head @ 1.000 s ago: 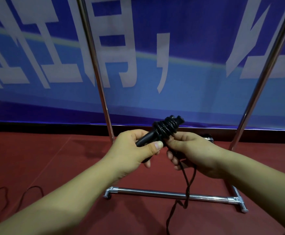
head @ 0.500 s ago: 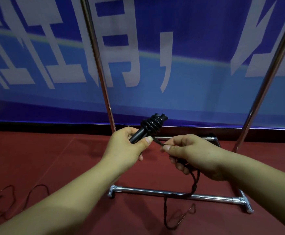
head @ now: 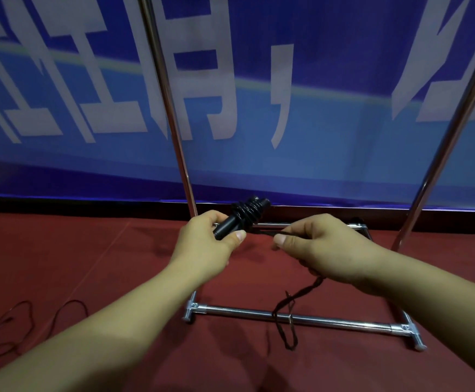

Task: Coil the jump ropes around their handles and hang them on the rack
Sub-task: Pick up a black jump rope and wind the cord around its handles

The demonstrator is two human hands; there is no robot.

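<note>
My left hand (head: 208, 244) grips the black jump rope handles (head: 232, 222) near their lower end, tilted up to the right. Several turns of black rope (head: 249, 210) are wound around their upper part. A short taut stretch of rope runs from the coil to my right hand (head: 324, 247), which pinches it between thumb and fingers. The loose rope end (head: 287, 321) hangs below my right hand in a loop down over the lower bar of the chrome rack (head: 298, 318). The rack's two uprights (head: 171, 108) rise on either side of my hands.
Another thin rope (head: 18, 323) lies in loops on the red carpet at the far left. A blue banner (head: 259, 80) with large white characters covers the wall behind the rack. The rack's feet (head: 414, 335) stick out toward me at the right.
My right hand has drawn away from the coil to the right, pulling the rope taut. The hanging loop has risen and grown shorter. Both hands sit slightly lower and farther apart.
</note>
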